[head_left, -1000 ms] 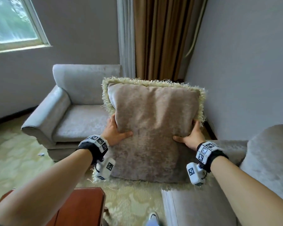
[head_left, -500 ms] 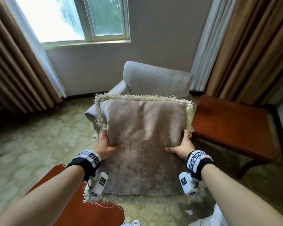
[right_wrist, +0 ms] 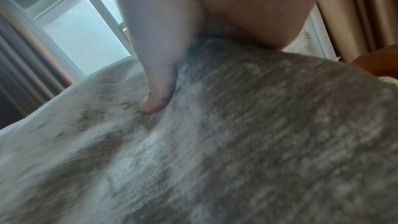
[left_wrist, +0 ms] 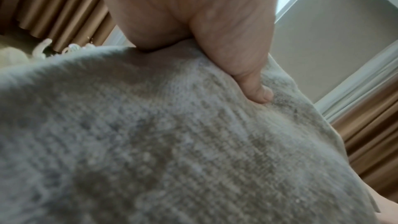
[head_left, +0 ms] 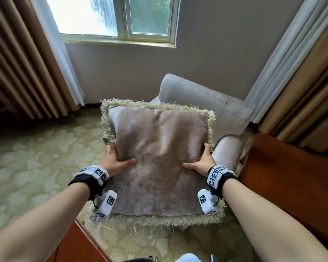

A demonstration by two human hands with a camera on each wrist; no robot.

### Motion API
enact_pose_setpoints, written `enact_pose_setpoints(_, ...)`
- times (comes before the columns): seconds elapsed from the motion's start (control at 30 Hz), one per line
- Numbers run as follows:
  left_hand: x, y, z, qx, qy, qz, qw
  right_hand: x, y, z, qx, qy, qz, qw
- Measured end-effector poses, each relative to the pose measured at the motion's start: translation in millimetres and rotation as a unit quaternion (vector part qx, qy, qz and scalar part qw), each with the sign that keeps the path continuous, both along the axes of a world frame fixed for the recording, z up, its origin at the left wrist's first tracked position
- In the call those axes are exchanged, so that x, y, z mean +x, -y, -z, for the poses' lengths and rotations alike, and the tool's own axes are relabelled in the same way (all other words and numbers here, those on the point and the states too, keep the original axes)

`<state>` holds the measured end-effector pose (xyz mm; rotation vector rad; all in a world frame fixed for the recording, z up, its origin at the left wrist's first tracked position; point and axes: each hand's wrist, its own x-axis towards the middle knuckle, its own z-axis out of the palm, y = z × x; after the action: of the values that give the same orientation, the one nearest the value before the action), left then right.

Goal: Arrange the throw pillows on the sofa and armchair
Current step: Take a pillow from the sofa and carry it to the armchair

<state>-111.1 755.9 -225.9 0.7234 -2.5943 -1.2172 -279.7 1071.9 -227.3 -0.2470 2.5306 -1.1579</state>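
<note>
A taupe velvet throw pillow (head_left: 159, 157) with a cream fringe is held upright in the air in front of me. My left hand (head_left: 114, 159) grips its left edge, thumb on the front face and fingers behind. My right hand (head_left: 201, 161) grips the right edge the same way. The wrist views show each thumb pressed into the pillow (left_wrist: 172, 142) (right_wrist: 215, 142) fabric. Behind the pillow stands a grey armchair (head_left: 212, 106); its backrest and right arm show, its seat is hidden by the pillow.
A reddish wooden side table (head_left: 295, 176) stands right of the armchair, and another wooden table corner (head_left: 74, 246) is at my lower left. Brown curtains (head_left: 17, 63) hang at both sides of a window (head_left: 131, 16). Patterned green carpet (head_left: 36, 157) spreads to the left.
My view has swung left from the sofa corner toward the window. The armchair has come closer and now sits straight behind the pillow. Both hands have kept their hold.
</note>
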Motion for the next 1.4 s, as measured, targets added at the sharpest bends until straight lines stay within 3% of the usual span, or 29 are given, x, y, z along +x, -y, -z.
enact_pose_setpoints(0.2, -95.3, 28.9, 9.1, -0.007, 0.000, 0.012, 1.000, -91.8, 24.6, 23.4, -0.007, 0.016, 0.024, 1.000)
enact_pose_setpoints(0.43, -204.4, 48.4, 26.4, -0.006, -0.005, -0.009, 1.000, -222.1, 57.9, 53.1, -0.020, 0.028, -0.006, 0.999)
enact_pose_setpoints(0.6, -283.5, 49.2, 38.2, -0.010, -0.005, 0.001, 1.000, -294.6, 52.6, 75.7, -0.041, 0.045, 0.021, 0.998)
enact_pose_setpoints(0.77, -368.9, 44.5, 41.7, -0.004, -0.006, 0.057, 0.998, -346.0, 33.2, 79.0, -0.031, 0.052, 0.069, 0.996)
enact_pose_setpoints(0.97, -479.5, 61.6, 78.3, 0.013, -0.032, 0.140, 0.989, -393.4, 27.9, 103.8, -0.009, 0.046, 0.178, 0.983)
enact_pose_setpoints(1.17, -590.4, 95.5, 121.5, 0.040, -0.027, 0.243, 0.969, -428.6, 53.4, 123.5, 0.029, 0.035, 0.284, 0.958)
enact_pose_setpoints(1.4, -682.4, 123.7, 182.3, 0.044, -0.014, 0.290, 0.956, -476.2, 93.6, 173.4, 0.033, 0.058, 0.365, 0.929)
